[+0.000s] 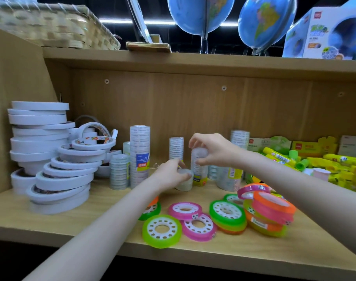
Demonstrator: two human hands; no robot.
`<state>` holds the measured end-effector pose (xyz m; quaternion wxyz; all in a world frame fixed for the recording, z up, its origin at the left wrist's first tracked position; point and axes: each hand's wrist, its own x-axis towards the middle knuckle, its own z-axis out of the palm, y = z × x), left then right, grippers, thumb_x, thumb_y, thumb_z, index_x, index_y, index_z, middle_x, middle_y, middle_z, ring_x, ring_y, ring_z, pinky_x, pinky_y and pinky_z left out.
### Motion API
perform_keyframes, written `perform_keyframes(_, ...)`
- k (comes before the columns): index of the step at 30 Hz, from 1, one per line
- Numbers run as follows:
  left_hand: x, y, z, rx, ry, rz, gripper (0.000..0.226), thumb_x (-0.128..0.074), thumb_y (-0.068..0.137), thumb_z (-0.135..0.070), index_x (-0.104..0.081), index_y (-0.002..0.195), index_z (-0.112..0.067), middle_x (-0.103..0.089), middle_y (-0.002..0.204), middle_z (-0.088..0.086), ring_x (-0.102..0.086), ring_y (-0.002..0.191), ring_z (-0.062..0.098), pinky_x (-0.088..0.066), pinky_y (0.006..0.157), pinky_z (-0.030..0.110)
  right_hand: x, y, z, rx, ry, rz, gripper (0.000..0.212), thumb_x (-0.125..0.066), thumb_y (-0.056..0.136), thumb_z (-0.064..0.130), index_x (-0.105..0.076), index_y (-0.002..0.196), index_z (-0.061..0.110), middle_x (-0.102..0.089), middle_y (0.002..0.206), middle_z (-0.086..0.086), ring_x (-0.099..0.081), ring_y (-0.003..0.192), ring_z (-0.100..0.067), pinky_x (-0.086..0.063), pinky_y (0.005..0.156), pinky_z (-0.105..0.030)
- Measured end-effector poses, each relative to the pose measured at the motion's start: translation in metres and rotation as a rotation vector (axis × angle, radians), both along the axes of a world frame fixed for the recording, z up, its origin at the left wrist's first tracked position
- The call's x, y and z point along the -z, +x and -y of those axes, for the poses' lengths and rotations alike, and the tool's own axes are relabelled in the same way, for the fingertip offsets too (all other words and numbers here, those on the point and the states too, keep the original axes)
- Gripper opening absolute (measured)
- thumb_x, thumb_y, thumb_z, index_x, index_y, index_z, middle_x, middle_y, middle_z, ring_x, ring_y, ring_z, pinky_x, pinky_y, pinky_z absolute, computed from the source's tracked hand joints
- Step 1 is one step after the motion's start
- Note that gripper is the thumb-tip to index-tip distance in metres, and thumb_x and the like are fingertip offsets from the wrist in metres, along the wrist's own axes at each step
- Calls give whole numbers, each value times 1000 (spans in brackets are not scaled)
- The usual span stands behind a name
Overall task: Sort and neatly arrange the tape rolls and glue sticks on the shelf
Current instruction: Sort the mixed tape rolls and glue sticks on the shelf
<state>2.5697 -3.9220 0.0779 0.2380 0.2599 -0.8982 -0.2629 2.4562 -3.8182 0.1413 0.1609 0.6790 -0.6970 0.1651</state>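
At the middle of the wooden shelf [92, 211], the right hand [211, 151] pinches the top of a shrink-wrapped stack of clear tape rolls [199, 169]; the left hand [169, 175] grips a small whitish roll [185, 182] beside it.

The shelf [51, 209] in front of me was pale tan wood grain, and the big tape rolls [39, 138] stacked at its left end were plain white, a few with red and yellow print inside the rim. The flat tape discs [193, 218] near the front edge were neon green, hot pink and orange around white hubs punched with small star holes. The glue sticks [278, 157] heaped on the right were bright yellow with green caps, and the globes [201, 13] overhead were blue with yellow-green land.
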Motion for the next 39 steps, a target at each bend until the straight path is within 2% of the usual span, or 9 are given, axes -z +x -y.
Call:
perform_keyframes(6, 7, 13, 6, -39, -114, 56, 50, -68, 82, -30, -48, 125, -14, -57, 121, 5, -54, 107, 19, -43, 88, 28, -4, -9, 29, 0, -35, 7, 37, -70, 80, 16, -56, 113, 6, -63, 112, -8, -56, 106, -21, -33, 76, -15)
perform_keyframes(13, 2, 20, 5, -171, -356, 97, 42, -56, 89, -16, -47, 130, -10, -53, 129, 10, -50, 119, 24, -42, 96, 33, 11, -5, 53, 229, -22, -387, 34, -60, 86, 28, -52, 113, 9, -51, 115, -7, -40, 112, -26, -36, 83, -34)
perform_keyframes(20, -9, 76, -1, 32, -266, 66, 28, -55, 91, -24, -56, 119, -19, -61, 117, -3, -57, 99, 8, -48, 86, 23, -14, 16, 1, 90, 7, -80, 25, -59, 88, 30, -60, 108, 14, -61, 108, -2, -55, 100, -18, -41, 80, -25)
perform_keyframes(24, -4, 108, -1, 157, -156, 338, 39, -57, 89, -39, -51, 126, -26, -54, 127, -6, -51, 115, 9, -40, 100, 25, -9, 51, -41, -27, 541, 119, 35, -59, 87, 41, -59, 117, 22, -61, 117, 7, -55, 103, -5, -42, 82, -15)
perform_keyframes(27, 3, 115, -1, 130, -175, 305, 39, -60, 86, -42, -54, 122, -29, -55, 126, -8, -49, 115, 8, -38, 98, 23, 12, 64, -40, -26, 689, 90, 38, -61, 85, 43, -56, 119, 25, -54, 125, 5, -50, 111, -7, -42, 92, -23)
perform_keyframes(31, 8, 119, -4, 58, -220, 216, 26, -65, 83, -39, -60, 107, -29, -58, 105, -10, -52, 102, 9, -36, 78, 20, 22, 69, -29, -46, 592, 78, 25, -67, 83, 36, -55, 101, 24, -58, 105, 7, -56, 101, -14, -47, 86, -27)
perform_keyframes(35, 11, 131, -17, 36, -149, -81, 11, -64, 85, -32, -58, 94, -31, -59, 100, -9, -54, 93, 1, -37, 71, 14, 3, 65, -48, -11, 478, 95, 35, -68, 83, 34, -56, 112, 18, -56, 113, 6, -57, 105, -17, -47, 91, -33)
perform_keyframes(37, 14, 135, -32, 108, -100, -114, 10, -62, 87, -37, -58, 94, -31, -61, 104, -8, -54, 91, -7, -37, 74, 4, 1, 63, -61, -8, 594, 90, 39, -67, 83, 38, -54, 116, 22, -54, 118, 8, -53, 112, -14, -44, 93, -28)
perform_keyframes(39, 18, 134, -48, 170, -83, 45, 43, -50, 79, -62, -57, 108, -30, -56, 118, -8, -50, 109, 1, -36, 92, 10, 9, 63, -71, 47, 728, 71, 48, -67, 78, 51, -49, 118, 31, -49, 122, 11, -47, 116, -12, -41, 99, -31)
